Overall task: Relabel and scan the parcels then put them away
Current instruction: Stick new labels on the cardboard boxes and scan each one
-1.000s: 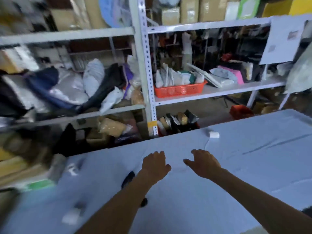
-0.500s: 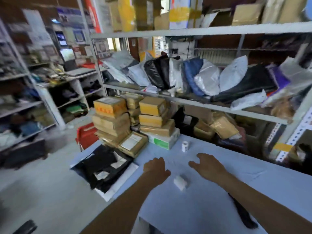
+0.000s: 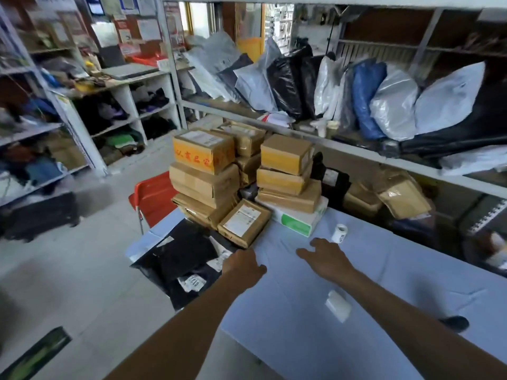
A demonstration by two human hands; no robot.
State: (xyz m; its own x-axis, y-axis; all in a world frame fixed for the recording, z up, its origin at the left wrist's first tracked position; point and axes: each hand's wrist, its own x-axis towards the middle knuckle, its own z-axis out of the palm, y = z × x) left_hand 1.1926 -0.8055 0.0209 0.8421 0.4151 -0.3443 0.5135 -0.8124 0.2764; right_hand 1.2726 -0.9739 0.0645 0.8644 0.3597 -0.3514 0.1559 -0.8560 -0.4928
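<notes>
Brown cardboard parcels (image 3: 204, 171) are stacked at the left end of the light blue table (image 3: 384, 270). A flat taped parcel (image 3: 244, 222) with a white label leans at the front of the stack. Black poly-bag parcels (image 3: 181, 256) lie flat on the table's left corner. My left hand (image 3: 242, 266) hovers palm down at the edge of the black bags, holding nothing. My right hand (image 3: 326, 256) is spread over the bare cloth, empty. An upright label roll (image 3: 339, 233) stands just beyond my right hand. Another white roll (image 3: 338, 305) lies between my forearms.
A white and green box (image 3: 296, 220) sits under the right stack. A metal shelf (image 3: 356, 149) behind the table holds grey, black and blue poly bags. A red chair (image 3: 153, 196) stands at the table's left end. A black object (image 3: 455, 323) lies by my right forearm.
The view has swung left from the shelves to the parcel stack and closer to it. Both hands have stayed empty and moved toward the parcels.
</notes>
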